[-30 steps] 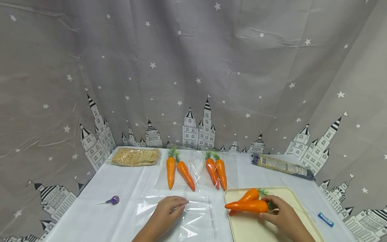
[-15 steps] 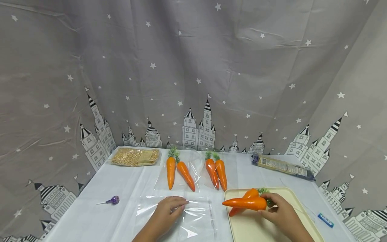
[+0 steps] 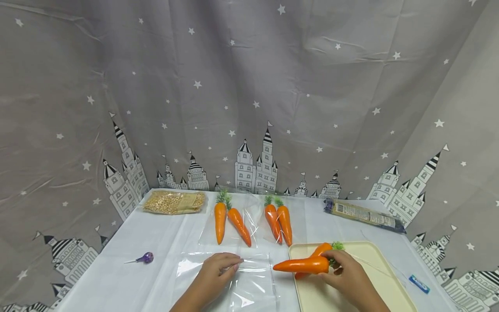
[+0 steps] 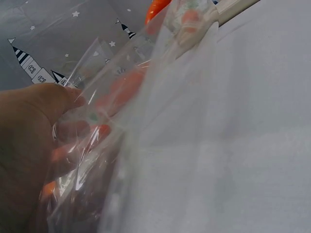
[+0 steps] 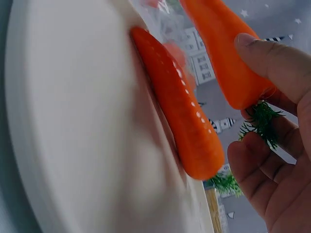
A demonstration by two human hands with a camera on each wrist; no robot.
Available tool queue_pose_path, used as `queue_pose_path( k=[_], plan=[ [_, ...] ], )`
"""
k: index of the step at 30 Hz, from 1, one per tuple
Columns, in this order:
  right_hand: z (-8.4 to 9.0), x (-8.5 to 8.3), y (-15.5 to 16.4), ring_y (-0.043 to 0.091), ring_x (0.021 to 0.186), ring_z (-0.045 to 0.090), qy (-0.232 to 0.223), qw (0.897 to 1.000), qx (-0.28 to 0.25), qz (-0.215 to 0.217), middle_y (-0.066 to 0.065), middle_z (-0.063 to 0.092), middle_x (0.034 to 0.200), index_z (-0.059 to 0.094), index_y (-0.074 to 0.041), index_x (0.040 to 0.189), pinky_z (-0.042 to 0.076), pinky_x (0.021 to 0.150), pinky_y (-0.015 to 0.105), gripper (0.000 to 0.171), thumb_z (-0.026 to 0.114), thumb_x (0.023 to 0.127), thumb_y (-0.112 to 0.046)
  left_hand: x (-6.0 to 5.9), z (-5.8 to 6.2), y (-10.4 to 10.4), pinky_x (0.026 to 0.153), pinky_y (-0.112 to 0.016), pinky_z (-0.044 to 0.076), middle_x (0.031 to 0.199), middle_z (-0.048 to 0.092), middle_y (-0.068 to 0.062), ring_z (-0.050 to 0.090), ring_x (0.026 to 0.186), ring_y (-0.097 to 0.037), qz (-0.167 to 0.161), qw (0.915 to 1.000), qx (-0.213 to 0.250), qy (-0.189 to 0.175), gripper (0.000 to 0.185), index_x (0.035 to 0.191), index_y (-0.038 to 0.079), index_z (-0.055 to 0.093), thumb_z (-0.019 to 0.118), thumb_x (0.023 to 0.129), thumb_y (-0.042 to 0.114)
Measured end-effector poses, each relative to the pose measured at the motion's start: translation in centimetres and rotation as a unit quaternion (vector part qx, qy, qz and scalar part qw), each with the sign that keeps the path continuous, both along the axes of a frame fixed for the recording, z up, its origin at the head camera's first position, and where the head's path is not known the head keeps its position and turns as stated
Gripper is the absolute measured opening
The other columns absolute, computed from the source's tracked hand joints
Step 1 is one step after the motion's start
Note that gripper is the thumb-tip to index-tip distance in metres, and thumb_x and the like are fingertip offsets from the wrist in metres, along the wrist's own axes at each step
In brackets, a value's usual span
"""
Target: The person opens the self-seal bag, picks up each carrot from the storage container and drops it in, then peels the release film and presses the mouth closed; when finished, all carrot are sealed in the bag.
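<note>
While I watch from the head view, each hand is busy with its own thing:

Right hand (image 3: 348, 277): my fingers (image 5: 265, 56) curl round the leafy end of a smooth, tapered orange carrot (image 3: 301, 265), thumb on top, pinching it level above the tray's left edge, tip pointing left.
Left hand (image 3: 216, 271): fingers loosely bent, pressing flat on a clear plastic bag (image 3: 249, 281); whether they pinch the film I cannot tell from the head view, but the left wrist view shows the thumb (image 4: 58, 99) against the glossy, crinkled sheet.
Second carrot (image 3: 317, 250): lies slanted on the cream tray (image 3: 374, 277), just behind the held one, with frilly green top; glossy skin with small dimples in the right wrist view.
Tray: smooth, rounded rim, on the white cloth-covered surface (image 3: 117, 277).
Farther back: two pairs of carrots (image 3: 220, 222) (image 3: 284, 224) on clear film.
Left rear: flat packet of yellow grains (image 3: 174, 202).
Left edge: purple lollipop (image 3: 146, 258).
Right rear: long dark packet (image 3: 364, 215).
Right edge: small blue-and-white wrapper (image 3: 419, 283).
Backdrop: grey star-and-castle curtain (image 3: 249, 86).
</note>
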State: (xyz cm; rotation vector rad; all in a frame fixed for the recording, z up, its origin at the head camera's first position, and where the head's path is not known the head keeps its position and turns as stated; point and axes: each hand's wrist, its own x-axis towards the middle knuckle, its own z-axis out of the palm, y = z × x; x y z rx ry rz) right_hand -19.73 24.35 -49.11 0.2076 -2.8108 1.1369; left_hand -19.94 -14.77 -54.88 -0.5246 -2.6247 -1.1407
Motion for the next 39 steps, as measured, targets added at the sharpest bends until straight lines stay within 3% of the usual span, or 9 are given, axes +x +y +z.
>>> queue_pose_path(
  k=[8, 16, 27, 34, 39],
  plan=[
    [-0.4, 0.0, -1.6, 0.011, 0.088, 0.057, -0.012, 1.000, 0.017, 0.006, -0.009, 0.066, 0.108, 0.073, -0.023, 0.112, 0.055, 0.077, 0.023, 0.043, 0.095, 0.075, -0.024, -0.1, 0.0, 0.0, 0.100, -0.046, 0.055, 0.118, 0.075, 0.015, 0.068, 0.114, -0.017, -0.004, 1.0000, -0.001, 0.000, 0.018, 0.115, 0.028, 0.081, 0.071, 0.100, 0.026],
    [-0.7, 0.0, -3.2, 0.011, 0.086, 0.055, -0.038, 0.999, 0.022, 0.001, -0.008, 0.067, 0.106, 0.074, -0.020, 0.114, 0.052, 0.076, 0.025, 0.045, 0.094, 0.075, -0.029, -0.1, 0.1, -0.1, 0.100, -0.046, 0.056, 0.119, 0.075, 0.014, 0.068, 0.114, -0.017, -0.010, 0.9999, -0.007, -0.001, 0.019, 0.116, 0.027, 0.081, 0.070, 0.101, 0.028],
    [-1.0, 0.0, -5.3, 0.012, 0.087, 0.058, -0.043, 0.996, 0.029, 0.075, -0.005, 0.067, 0.104, 0.072, -0.016, 0.115, 0.055, 0.075, 0.025, 0.048, 0.092, 0.078, -0.039, -0.1, 0.3, -0.1, 0.100, -0.047, 0.056, 0.119, 0.075, 0.013, 0.068, 0.114, -0.017, -0.020, 0.9998, -0.005, -0.004, 0.020, 0.117, 0.027, 0.081, 0.068, 0.103, 0.030],
    [-1.3, 0.1, -6.9, 0.014, 0.089, 0.059, -0.069, 0.994, 0.004, 0.089, -0.004, 0.068, 0.107, 0.072, -0.015, 0.117, 0.057, 0.079, 0.029, 0.049, 0.092, 0.079, -0.040, 0.1, 0.2, -0.1, 0.100, -0.045, 0.056, 0.117, 0.075, 0.015, 0.068, 0.113, -0.016, -0.019, 0.9998, -0.002, 0.008, 0.019, 0.116, 0.027, 0.081, 0.069, 0.102, 0.029],
    [-1.2, 0.2, -8.0, 0.015, 0.090, 0.058, -0.077, 0.992, 0.014, 0.097, -0.005, 0.068, 0.110, 0.072, -0.016, 0.118, 0.056, 0.081, 0.030, 0.051, 0.091, 0.079, -0.043, 0.1, 0.2, -0.1, 0.098, -0.043, 0.057, 0.117, 0.075, 0.015, 0.068, 0.112, -0.015, -0.019, 0.9997, -0.001, 0.016, 0.018, 0.116, 0.027, 0.081, 0.069, 0.102, 0.028]
  ],
)
